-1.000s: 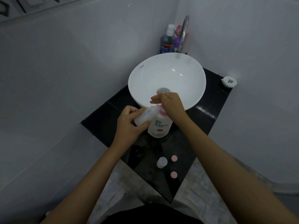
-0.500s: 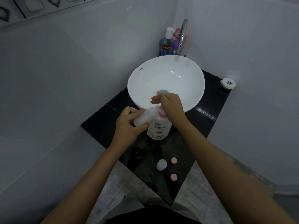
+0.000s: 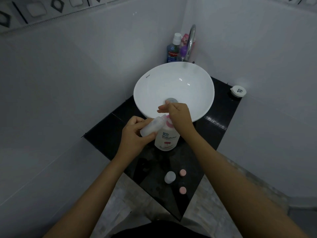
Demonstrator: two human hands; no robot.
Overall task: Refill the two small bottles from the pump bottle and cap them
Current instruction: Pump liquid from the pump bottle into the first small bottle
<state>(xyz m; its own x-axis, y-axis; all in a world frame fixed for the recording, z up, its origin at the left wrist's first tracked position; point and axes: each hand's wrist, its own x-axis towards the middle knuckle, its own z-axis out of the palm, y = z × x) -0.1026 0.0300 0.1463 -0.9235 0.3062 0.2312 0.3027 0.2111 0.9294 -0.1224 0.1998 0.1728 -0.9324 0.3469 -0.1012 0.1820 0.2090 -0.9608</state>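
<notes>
A white pump bottle [image 3: 167, 138] with a pink pump stands on the black counter [image 3: 151, 162] in front of the basin. My right hand [image 3: 178, 115] rests palm-down on the pump head, fingers extended. My left hand [image 3: 135, 134] grips a small translucent bottle [image 3: 151, 127], tilted with its mouth up at the pump spout. Nearer me, a second small bottle [image 3: 170, 177] stands upright and uncapped, with two pink caps [image 3: 182, 172] [image 3: 182, 190] lying beside it.
A white bowl basin [image 3: 174, 88] sits behind the pump bottle under a chrome tap [image 3: 191, 42]. A blue mouthwash bottle [image 3: 173, 50] and other toiletries stand in the corner. A small white round lid-like object [image 3: 238, 91] lies at the counter's right edge. Tiled walls close in on both sides.
The view has tilted slightly; both hands stay at the pump bottle, and the right hand has lifted slightly on the pump head. Nothing on the counter moved.
</notes>
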